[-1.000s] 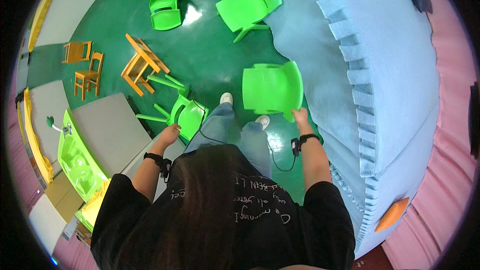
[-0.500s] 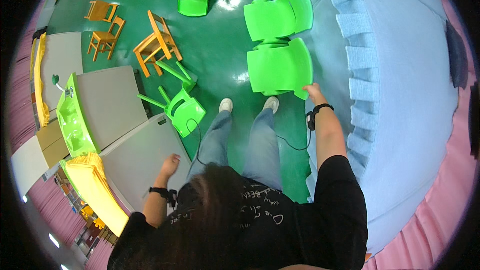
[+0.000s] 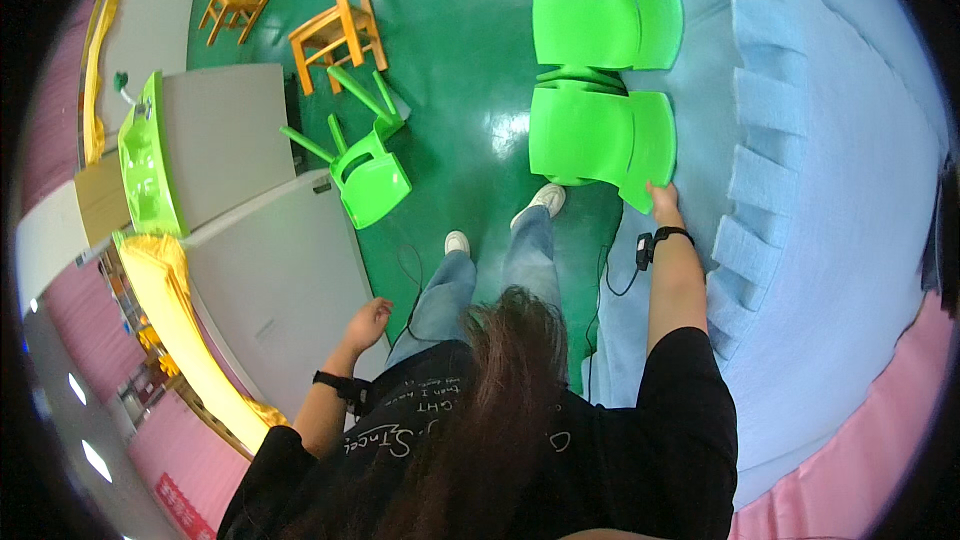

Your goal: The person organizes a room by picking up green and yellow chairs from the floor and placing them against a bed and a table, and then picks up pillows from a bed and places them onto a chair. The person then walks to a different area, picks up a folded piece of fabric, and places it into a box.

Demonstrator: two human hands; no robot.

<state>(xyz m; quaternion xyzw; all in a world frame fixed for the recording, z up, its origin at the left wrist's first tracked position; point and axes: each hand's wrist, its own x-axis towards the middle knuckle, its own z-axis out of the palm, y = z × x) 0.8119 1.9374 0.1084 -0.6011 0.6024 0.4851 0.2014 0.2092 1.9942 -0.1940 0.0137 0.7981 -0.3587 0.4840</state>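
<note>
My right hand [image 3: 662, 200] is closed on the backrest corner of the nearer bright green plastic chair [image 3: 578, 135], at its near right side. A second green chair [image 3: 582, 28] adjoins it on the far side; both are seen from above, backs to the right, and their legs are hidden. Left of my legs hangs my left hand [image 3: 370, 322], empty, with loosely bent fingers, over a white cabinet panel [image 3: 270, 310]. A black strap with a small device sits on each wrist.
Another green chair [image 3: 375, 188] lies tipped over at left, legs outward. Beyond it are a toppled wooden chair [image 3: 338, 28] and an upright wooden chair [image 3: 235, 2]. A light blue ruffled cover [image 3: 840, 200] borders the right side. Dark cables [image 3: 600, 285] hang by my legs.
I have shifted backward, and the two adjoining green chairs have come along with my right hand. The wooden chairs, tipped chair and cabinet now sit farther ahead. My left hand stays empty.
</note>
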